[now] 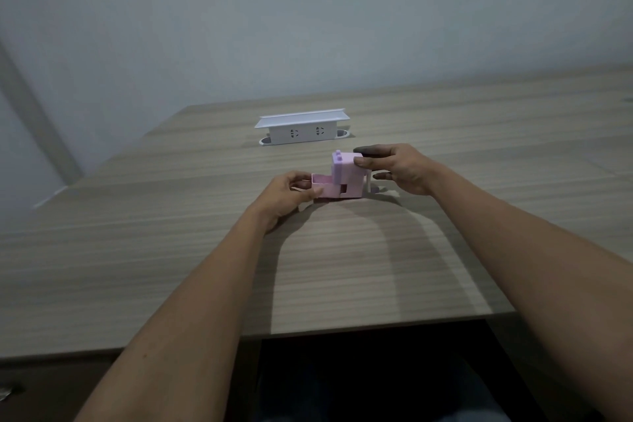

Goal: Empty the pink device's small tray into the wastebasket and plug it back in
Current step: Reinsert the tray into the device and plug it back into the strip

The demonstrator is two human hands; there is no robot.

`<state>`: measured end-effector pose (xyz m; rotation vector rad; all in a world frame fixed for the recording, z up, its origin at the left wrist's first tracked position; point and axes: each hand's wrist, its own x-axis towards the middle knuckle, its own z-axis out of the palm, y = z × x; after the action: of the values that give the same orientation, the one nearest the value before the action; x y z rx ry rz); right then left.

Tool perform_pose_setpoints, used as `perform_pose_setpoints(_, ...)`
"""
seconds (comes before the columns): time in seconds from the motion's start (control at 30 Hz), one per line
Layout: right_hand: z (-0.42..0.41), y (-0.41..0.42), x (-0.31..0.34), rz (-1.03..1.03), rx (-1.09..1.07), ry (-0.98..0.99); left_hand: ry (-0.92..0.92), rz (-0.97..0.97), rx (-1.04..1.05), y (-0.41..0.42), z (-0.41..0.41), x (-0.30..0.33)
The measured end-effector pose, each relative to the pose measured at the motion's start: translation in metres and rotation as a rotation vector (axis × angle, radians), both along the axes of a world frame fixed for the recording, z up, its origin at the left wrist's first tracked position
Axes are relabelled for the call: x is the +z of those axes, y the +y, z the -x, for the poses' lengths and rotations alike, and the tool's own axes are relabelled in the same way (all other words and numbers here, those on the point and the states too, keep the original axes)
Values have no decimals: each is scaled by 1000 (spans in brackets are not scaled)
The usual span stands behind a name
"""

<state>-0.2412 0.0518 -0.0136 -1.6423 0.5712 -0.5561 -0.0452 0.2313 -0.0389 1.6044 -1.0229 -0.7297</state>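
The pink device [346,175] stands near the middle of the table [171,250]. The right hand [400,168] is clamped on its top right corner. The left hand [291,192] pinches the small tray [322,186], which sticks out of the device's left side, seemingly partway. A white socket box [301,127] sits toward the far edge.

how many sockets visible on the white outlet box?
2. Both are on the near face of the white outlet box at the back of the table: one left of centre, one right. Other faces are hidden.
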Motion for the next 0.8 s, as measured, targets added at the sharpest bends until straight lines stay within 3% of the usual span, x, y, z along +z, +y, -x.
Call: perform_pose_setpoints(0.8,-5,3,6,3,50,14,-95,-47,-39,-12,10,-1)
